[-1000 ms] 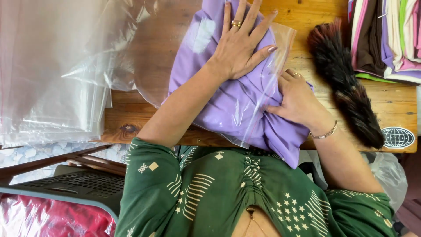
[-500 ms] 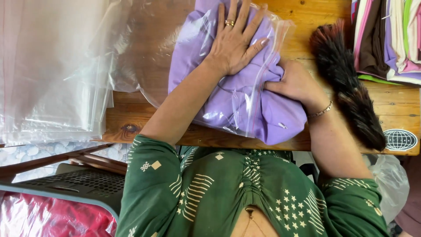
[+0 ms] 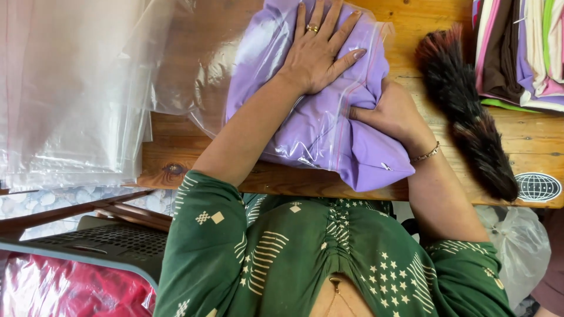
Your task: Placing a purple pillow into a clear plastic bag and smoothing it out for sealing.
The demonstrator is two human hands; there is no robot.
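Centrally, a folded lilac garment point(image 3: 305, 126) lies on the wooden table point(image 3: 423, 17), most of it inside a clear plastic bag point(image 3: 361, 94) with a coloured strip along its mouth; one end of the cloth protrudes from the bag toward 5 o'clock, at the table's near edge. The left hand point(image 3: 320, 50), bearing a ring, lies flat on top of the bag with its fingers spread and pointing toward 12 o'clock, pressing the bundle down. The right hand point(image 3: 390, 111), with a bracelet at the wrist, is curled into a fist-like grip against the garment at the bag's mouth; its fingertips are hidden in the cloth, so what exactly they pinch cannot be told. At 3 o'clock from the bundle, a dark feather duster point(image 3: 464, 111) lies on the table, apart from both hands. A pile of folded coloured cloths point(image 3: 520, 53) sits at 2 o'clock, and a stack of clear plastic bags point(image 3: 70, 94) lies at 9 o'clock.
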